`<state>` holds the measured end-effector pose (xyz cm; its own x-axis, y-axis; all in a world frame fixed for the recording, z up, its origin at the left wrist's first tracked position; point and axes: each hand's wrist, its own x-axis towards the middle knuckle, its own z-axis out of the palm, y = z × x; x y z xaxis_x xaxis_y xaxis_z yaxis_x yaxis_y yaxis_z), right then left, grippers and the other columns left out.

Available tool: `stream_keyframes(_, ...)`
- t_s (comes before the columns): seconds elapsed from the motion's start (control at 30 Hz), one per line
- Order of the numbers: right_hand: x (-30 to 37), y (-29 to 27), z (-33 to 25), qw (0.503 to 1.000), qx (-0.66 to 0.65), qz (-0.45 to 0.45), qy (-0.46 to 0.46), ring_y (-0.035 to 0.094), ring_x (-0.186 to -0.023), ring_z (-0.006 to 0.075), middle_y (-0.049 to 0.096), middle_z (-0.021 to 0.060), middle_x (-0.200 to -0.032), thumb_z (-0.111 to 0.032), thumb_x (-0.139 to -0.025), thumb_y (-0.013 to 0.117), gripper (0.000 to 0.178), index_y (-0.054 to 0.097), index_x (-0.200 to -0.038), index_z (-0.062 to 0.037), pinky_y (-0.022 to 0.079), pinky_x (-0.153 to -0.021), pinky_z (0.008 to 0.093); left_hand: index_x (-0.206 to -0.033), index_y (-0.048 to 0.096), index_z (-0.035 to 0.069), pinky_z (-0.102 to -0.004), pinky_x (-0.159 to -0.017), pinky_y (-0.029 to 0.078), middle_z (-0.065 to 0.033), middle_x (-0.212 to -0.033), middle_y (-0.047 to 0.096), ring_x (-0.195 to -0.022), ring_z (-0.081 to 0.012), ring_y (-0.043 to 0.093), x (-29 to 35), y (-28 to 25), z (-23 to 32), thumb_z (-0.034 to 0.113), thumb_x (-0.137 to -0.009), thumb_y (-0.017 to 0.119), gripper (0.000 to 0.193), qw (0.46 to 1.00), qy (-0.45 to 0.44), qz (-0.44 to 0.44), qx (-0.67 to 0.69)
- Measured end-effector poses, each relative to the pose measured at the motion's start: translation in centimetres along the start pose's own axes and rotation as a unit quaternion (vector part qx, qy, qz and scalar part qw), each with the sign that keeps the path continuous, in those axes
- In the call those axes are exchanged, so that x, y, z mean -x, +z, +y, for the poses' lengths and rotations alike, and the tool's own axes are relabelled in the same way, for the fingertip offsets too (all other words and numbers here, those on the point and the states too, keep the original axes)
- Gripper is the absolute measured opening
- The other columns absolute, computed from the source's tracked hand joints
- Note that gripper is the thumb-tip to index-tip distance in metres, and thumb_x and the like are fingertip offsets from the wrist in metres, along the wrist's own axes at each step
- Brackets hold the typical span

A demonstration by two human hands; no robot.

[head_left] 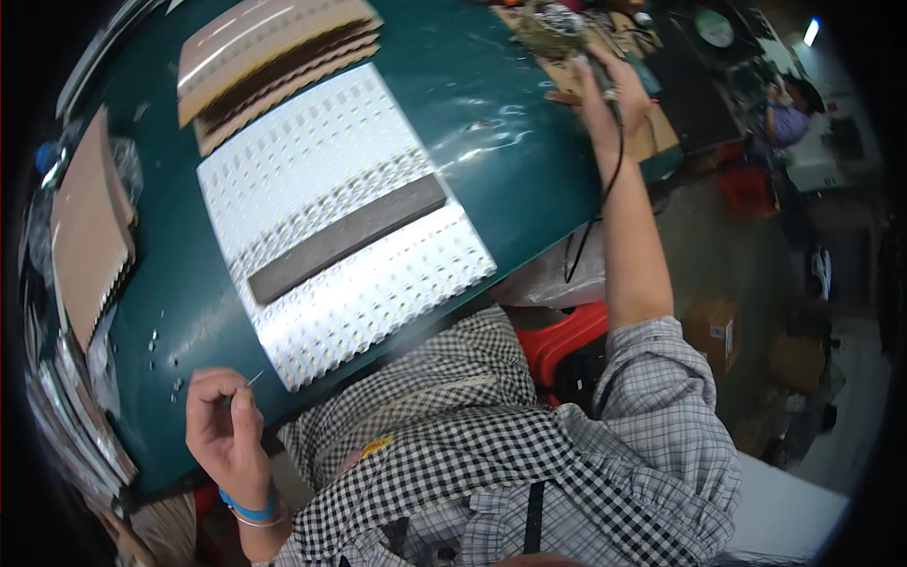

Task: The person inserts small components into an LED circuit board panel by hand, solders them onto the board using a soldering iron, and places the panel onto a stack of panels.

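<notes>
A white panel (321, 123) dotted with rows of small yellowish LED chips lies on the green table, a dark grey bar (350, 236) resting across it. My left hand (227, 425) is beside the panel's near left corner, with thumb and forefinger pinched on a thin silvery wire (256, 377). Far to the right, my right hand (614, 99) is closed round a corded tool that looks like a soldering iron (609, 93); its black cord (619, 156) hangs down along my wrist. A ball of silvery metal wool (555, 26) sits just beyond the right hand, and the tool's tip cannot be made out.
Stacked tan-backed panels (274, 57) lie at the far side of the green table (491, 180). More panels (90, 227) lean at the left edge. Small loose bits (154, 345) are scattered near my left hand. A red stool (567, 340) stands below the table; another person (786, 118) is far right.
</notes>
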<state>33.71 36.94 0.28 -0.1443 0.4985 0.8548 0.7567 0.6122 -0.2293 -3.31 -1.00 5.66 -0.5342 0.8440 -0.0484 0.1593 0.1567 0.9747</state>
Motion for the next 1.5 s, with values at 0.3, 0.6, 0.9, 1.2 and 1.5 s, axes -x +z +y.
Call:
stream_keyframes(0.3, 2.6, -5.4, -13.7, 0.957, -0.255, -0.041, 0.133, 0.062, -0.063, 0.0121, 0.066, 0.0097, -0.071, 0.0, -0.086, 0.07, 0.008, 0.067, -0.088, 0.0075, 0.05, -0.062, 0.0229, -0.085, 0.062, -0.001, -0.0305, -0.056, 0.048, -0.0113, -0.083, 0.063, -0.064, -0.0211, 0.061, -2.7, 2.5, -0.1, -0.008, -0.078, 0.07, 0.013, 0.945, 0.217, -0.061, -0.239)
stream_keyframes(0.6, 7.6, -9.2, -20.5, 0.852, -0.431, -0.279, 0.101, 0.067, -0.067, 0.0234, 0.066, 0.0159, -0.082, 0.0, -0.071, 0.081, 0.039, 0.06, -0.103, 0.0042, 0.054, -0.06, 0.0321, -0.086, 0.057, 0.0, -0.032, -0.068, 0.054, -0.0142, -0.094, 0.07, -0.079, -0.028, 0.069, -4.7, 5.7, -2.1, -0.009, -0.077, 0.069, 0.017, 0.92, 0.238, -0.131, -0.281)
stream_keyframes(0.9, 8.0, -8.4, -22.4, 0.83, -0.422, -0.354, 0.085, 0.071, -0.067, 0.0257, 0.068, 0.0171, -0.08, 0.0, -0.072, 0.085, 0.041, 0.057, -0.102, 0.0004, 0.056, -0.054, 0.0327, -0.083, 0.056, 0.001, -0.0322, -0.067, 0.054, -0.0141, -0.098, 0.072, -0.08, -0.0274, 0.07, -5.3, 5.5, -2.7, -0.008, -0.076, 0.068, 0.017, 0.915, 0.238, -0.155, -0.286)
stream_keyframes(1.2, 8.0, -7.8, -22.7, 0.823, -0.414, -0.381, 0.077, 0.07, -0.063, 0.0262, 0.068, 0.0177, -0.077, 0.0, -0.072, 0.085, 0.041, 0.057, -0.102, 0.0, 0.054, -0.051, 0.0329, -0.083, 0.058, 0.002, -0.0321, -0.068, 0.055, -0.0141, -0.098, 0.072, -0.082, -0.028, 0.07, -5.6, 5.2, -3.0, -0.007, -0.075, 0.069, 0.017, 0.918, 0.24, -0.167, -0.267)
stream_keyframes(1.5, 7.3, -8.0, -23.1, 0.825, -0.4, -0.392, 0.08, 0.069, -0.061, 0.0238, 0.068, 0.0176, -0.075, -0.002, -0.072, 0.086, 0.038, 0.06, -0.099, 0.0009, 0.053, -0.048, 0.031, -0.085, 0.059, 0.002, -0.0318, -0.068, 0.055, -0.0135, -0.099, 0.072, -0.081, -0.0276, 0.071, -6.0, 5.1, -2.5, -0.007, -0.075, 0.071, 0.018, 0.915, 0.233, -0.187, -0.271)
